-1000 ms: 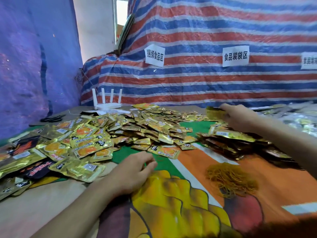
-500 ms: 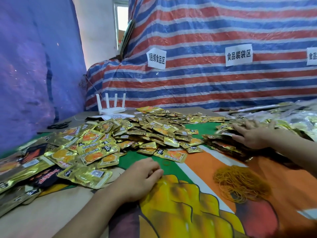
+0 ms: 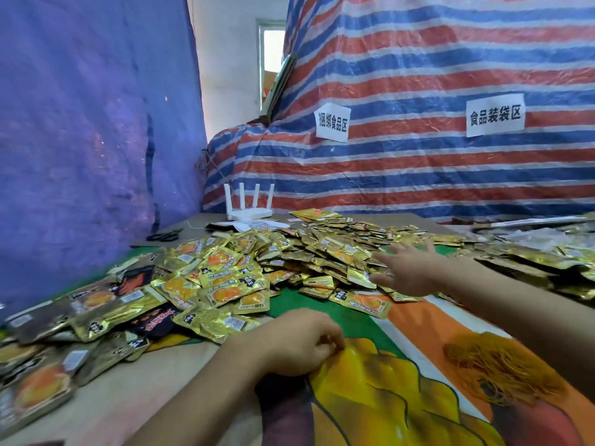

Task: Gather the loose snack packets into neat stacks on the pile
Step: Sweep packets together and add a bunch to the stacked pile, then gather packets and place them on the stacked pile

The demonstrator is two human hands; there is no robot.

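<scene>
Our right hand (image 3: 409,272) is open, fingers spread, just over the gold packets (image 3: 322,252). Our left hand (image 3: 299,342) rests loosely curled on the desk (image 3: 161,381), holding nothing.

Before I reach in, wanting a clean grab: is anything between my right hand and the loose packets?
Nothing visible does. The right hand, fingers spread, is at the edge of the loose packets, with no other object between.
</scene>
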